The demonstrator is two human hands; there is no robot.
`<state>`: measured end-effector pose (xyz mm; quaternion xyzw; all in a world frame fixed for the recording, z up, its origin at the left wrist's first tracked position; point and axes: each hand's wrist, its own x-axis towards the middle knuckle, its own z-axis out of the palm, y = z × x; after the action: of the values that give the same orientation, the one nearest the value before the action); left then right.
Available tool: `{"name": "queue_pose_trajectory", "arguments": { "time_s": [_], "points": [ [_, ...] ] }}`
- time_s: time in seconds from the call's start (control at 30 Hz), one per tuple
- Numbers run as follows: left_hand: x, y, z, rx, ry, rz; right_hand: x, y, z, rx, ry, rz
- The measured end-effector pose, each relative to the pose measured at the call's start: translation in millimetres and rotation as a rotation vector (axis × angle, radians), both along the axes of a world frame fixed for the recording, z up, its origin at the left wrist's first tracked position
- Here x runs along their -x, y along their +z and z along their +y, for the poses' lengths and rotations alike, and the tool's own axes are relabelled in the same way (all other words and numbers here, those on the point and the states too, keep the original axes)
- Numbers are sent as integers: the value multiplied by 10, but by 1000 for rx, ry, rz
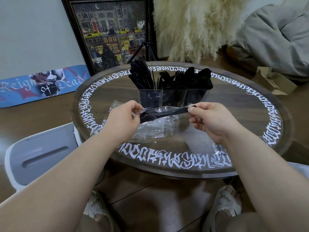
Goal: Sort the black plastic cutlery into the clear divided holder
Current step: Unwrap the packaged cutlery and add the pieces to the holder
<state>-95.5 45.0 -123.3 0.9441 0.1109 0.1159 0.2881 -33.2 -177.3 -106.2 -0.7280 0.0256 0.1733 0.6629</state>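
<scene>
A clear divided holder (150, 97) stands mid-table, its compartments packed with upright black plastic cutlery (180, 79). In front of it I hold one black cutlery piece (173, 111) level above the table, still partly inside a clear plastic wrapper (164, 108). My left hand (124, 118) pinches the wrapper at the piece's left end. My right hand (210, 118) pinches the handle end between thumb and forefinger. Which kind of utensil it is I cannot tell.
Crumpled empty clear wrappers (147, 131) lie on the round wooden table (242, 104) under my hands, one more near the right edge (219, 148). A white chair (38, 154) stands at left, a tripod (147, 46) behind the table, a cardboard box (272, 81) at right.
</scene>
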Motion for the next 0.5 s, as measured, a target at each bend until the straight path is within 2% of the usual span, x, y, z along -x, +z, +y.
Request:
{"name": "queue_pose_trajectory", "arguments": {
  "time_s": [0.17, 0.37, 0.43, 0.5],
  "points": [
    [-32, -28, 71, -129, 73, -1, 8, 38, -30, -57, -34, 61],
    [-10, -152, 289, -313, 182, 232, -43, 60, -178, -113, -204, 93],
    [17, -156, 213, -362, 130, 151, -32, 61, -198, -107, -203, 80],
    [34, -139, 58, -344, -53, -1, -15, 63, -183, -105, -189, 68]
  ]
}}
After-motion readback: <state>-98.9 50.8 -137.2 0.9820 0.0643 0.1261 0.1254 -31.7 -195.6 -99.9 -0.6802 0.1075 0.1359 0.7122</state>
